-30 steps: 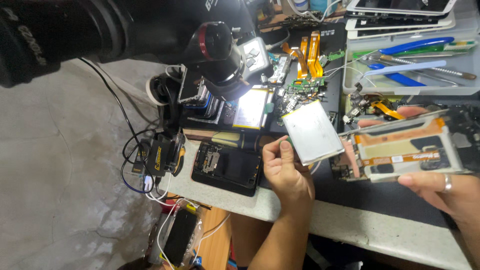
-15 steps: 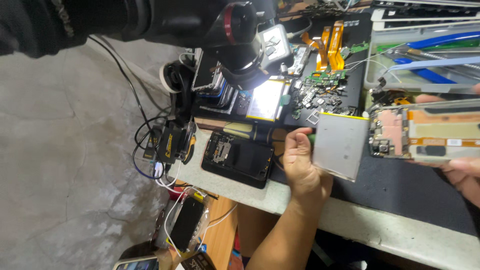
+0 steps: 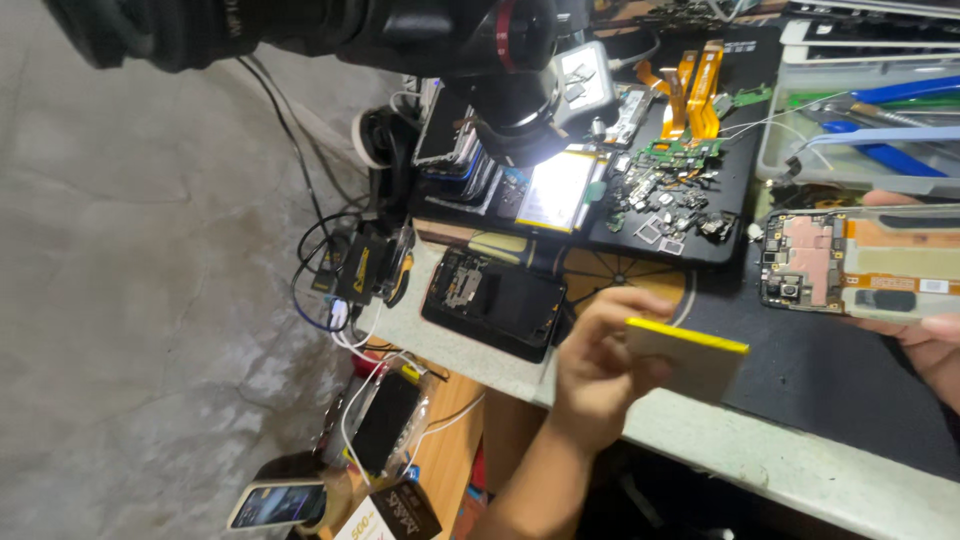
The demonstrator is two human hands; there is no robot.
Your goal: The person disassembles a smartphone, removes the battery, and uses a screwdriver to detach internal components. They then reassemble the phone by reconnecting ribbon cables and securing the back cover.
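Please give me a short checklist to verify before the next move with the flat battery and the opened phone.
1. Left hand grips the battery firmly: ok.
2. Right hand supports the opened phone: ok, partly out of view.
3. Battery bay in the phone is free: cannot tell.
4. Bare black mat below the battery: ok.
5. Loose small parts lie apart from both hands: ok.
6. Battery undamaged: cannot tell, blurred.

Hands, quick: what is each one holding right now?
Left hand: closed on a flat battery pack with a yellow edge.
Right hand: gripping an opened phone, circuit board exposed.
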